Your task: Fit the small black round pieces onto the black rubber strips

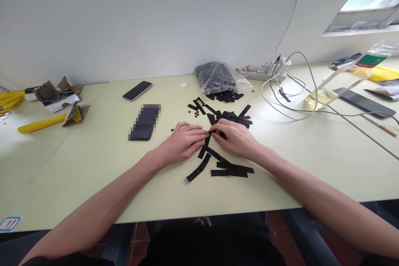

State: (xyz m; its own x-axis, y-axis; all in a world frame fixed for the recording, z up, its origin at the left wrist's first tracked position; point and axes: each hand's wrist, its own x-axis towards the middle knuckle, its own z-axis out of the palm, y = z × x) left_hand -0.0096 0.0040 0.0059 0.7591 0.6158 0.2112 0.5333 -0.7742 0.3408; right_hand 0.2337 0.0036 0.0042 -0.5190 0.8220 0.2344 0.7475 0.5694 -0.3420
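hands (182,143) (235,138) | black strip (203,149) between them | axis: diagonal, toward lower left

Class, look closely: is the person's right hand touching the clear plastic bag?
Apart: the head view shows the right hand below the clear plastic bag, with loose black strips lying between them.

Bare forearms (93,212) are seen, which end in the left hand (182,143) and the right hand (237,139), also bare. Dark clothing (212,249) is worn, and a black sleeve edge (67,262) is visible below.
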